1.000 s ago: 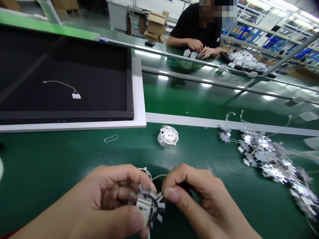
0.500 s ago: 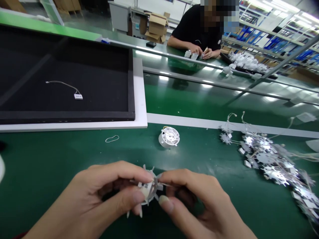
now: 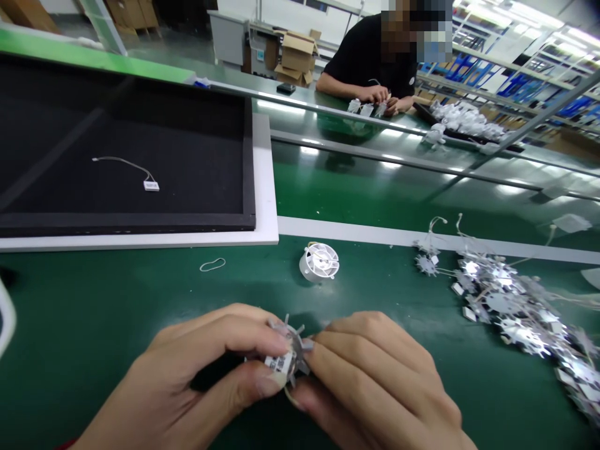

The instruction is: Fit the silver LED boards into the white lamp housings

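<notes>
Low in the middle of the head view, my left hand (image 3: 220, 369) pinches a star-shaped metal part (image 3: 299, 353) between thumb and fingers. A small white labelled block (image 3: 278, 362) lies against this part, by my left thumb. My right hand (image 3: 379, 375) is closed at the part's right side, its fingertips on the prongs. A thin pale wire (image 3: 291, 397) curves beside the right thumb; where it leads is hidden by the fingers. Beyond my hands, a round white fan-like housing (image 3: 319, 262) rests on the green table.
Many similar metal parts with wires (image 3: 506, 306) are heaped at the right. A rubber-band-like loop (image 3: 212, 265) lies left of the housing. On the black tray (image 3: 201, 220) is a wired white block (image 3: 151, 185). Across the bench a person (image 3: 360, 56) handles small white parts.
My right hand has turned and closed in, with its fingers now together against the metal part. That part has tilted in my left hand, so more of its prongs show.
</notes>
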`<control>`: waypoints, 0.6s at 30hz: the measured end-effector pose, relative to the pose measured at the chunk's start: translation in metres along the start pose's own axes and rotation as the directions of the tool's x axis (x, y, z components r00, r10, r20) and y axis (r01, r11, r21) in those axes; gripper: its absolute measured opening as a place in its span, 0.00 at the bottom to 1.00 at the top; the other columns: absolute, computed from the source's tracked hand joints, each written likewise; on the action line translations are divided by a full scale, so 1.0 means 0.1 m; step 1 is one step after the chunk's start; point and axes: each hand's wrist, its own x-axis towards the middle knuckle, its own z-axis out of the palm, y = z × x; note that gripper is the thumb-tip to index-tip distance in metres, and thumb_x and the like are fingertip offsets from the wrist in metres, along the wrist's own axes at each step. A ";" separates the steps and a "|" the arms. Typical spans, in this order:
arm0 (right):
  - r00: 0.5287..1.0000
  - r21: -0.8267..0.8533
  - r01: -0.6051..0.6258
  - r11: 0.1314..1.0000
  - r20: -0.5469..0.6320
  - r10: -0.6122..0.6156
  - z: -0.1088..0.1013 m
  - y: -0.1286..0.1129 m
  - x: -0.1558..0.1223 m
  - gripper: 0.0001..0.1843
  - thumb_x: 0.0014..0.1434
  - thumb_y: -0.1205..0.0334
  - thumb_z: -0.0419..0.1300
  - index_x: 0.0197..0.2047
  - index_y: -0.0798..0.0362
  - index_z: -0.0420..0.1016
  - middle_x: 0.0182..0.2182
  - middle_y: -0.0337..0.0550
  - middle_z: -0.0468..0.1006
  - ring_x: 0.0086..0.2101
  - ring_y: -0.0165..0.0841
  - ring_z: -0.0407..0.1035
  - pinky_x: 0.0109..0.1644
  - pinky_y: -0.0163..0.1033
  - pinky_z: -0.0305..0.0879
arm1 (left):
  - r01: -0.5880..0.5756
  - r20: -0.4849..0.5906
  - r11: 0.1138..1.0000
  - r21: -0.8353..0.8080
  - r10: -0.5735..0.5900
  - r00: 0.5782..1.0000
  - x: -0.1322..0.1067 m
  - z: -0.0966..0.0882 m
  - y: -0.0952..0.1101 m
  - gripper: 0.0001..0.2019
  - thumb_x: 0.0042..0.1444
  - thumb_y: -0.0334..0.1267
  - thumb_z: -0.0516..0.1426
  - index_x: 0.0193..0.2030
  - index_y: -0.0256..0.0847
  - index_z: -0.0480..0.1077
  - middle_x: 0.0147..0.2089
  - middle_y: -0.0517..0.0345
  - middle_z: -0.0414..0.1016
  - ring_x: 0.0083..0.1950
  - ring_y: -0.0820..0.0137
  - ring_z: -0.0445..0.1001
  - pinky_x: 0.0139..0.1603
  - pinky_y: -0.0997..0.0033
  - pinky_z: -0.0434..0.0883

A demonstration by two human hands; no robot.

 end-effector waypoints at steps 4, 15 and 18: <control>1.000 -0.143 0.013 0.990 -0.007 -0.014 -0.03 -0.04 0.01 0.08 0.76 0.63 0.65 0.44 0.57 0.83 0.34 0.40 0.90 0.33 0.33 0.84 0.37 0.39 0.77 | 0.102 -0.033 0.995 0.009 -0.102 0.994 -0.01 0.02 0.00 0.02 0.63 0.47 0.71 0.39 0.64 0.87 0.43 0.69 0.87 0.44 0.66 0.86 0.47 0.80 0.82; 0.998 -0.206 0.032 0.978 -0.050 -0.043 0.03 -0.05 0.00 0.08 0.74 0.60 0.67 0.41 0.54 0.84 0.34 0.34 0.90 0.33 0.32 0.85 0.39 0.39 0.78 | 0.099 -0.069 0.995 -0.031 -0.101 0.992 -0.01 0.05 0.13 0.13 0.62 0.34 0.70 0.39 0.65 0.87 0.43 0.72 0.88 0.42 0.67 0.86 0.44 0.80 0.81; 0.997 -0.205 0.040 0.978 -0.057 -0.053 0.04 -0.05 0.01 0.09 0.74 0.61 0.67 0.40 0.54 0.83 0.33 0.34 0.90 0.32 0.32 0.85 0.37 0.40 0.78 | 0.078 -0.062 0.997 -0.018 -0.079 0.995 0.00 0.06 0.10 0.12 0.64 0.34 0.69 0.39 0.64 0.87 0.43 0.72 0.88 0.42 0.68 0.86 0.43 0.81 0.81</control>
